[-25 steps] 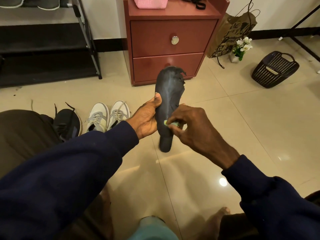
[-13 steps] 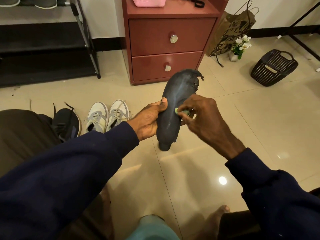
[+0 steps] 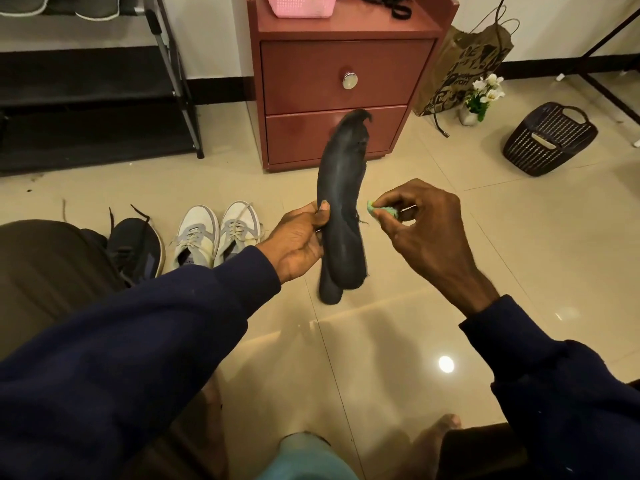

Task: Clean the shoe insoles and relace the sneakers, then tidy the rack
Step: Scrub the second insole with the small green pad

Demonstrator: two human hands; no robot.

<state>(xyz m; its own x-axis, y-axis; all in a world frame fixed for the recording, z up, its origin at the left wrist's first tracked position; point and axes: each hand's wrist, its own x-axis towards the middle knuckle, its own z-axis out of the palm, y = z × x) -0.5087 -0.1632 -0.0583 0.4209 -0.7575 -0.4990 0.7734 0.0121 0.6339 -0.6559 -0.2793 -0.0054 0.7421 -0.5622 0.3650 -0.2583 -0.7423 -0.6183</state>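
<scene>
The left hand is gripping the dark insole at its middle, thumb across the front, holding it upright above the tiled floor with the torn toe end uppermost. The right hand is pinching a small green cloth between thumb and fingertips, just beside the insole's right edge and not quite touching it. The white sneakers are sitting side by side on the floor to the left, a dark sneaker next to them, near the black shoe rack.
</scene>
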